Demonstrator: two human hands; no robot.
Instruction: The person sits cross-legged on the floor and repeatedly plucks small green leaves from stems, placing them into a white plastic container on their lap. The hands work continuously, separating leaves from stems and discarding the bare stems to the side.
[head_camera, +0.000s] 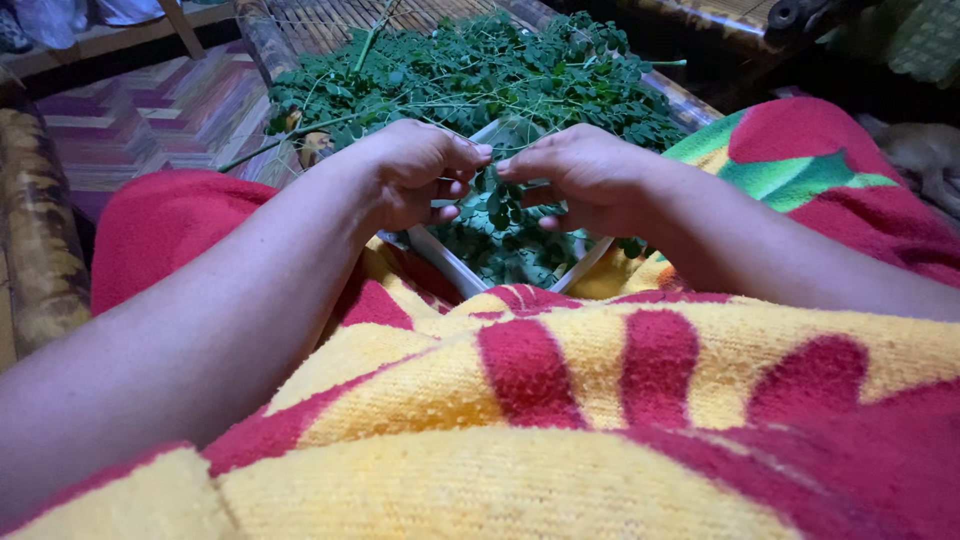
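Right above the white square container (452, 265), the two hands meet fingertip to fingertip. The left hand (418, 172) has its fingers curled inward, thumb and forefinger drawn together at the tips; whether a thin stem sits between them cannot be told, since the spot is too small and shadowed. The right hand (588, 177) mirrors it, fingers bent and thumb tucked under, its forefinger tip nearly touching the left one; what it nips, if anything, cannot be made out either. The container rests on the person's lap, tilted so one corner points toward the body, and it is filled with small loose green leaves (500, 240). Its near rim lies against the fleecy blanket (560, 400), red and yellow with a green patch at the far right, which covers the lap and fills the lower part of the view. Beyond the hands, a big heap of leafy branches (480, 75) with long thin stems lies on a slatted bamboo surface (320, 25), reaching from its near edge toward the back. Left of that surface, a woven mat (150, 120) in purple and pale zigzag bands covers the floor, and a mottled bamboo post (35, 240) runs along the left edge.
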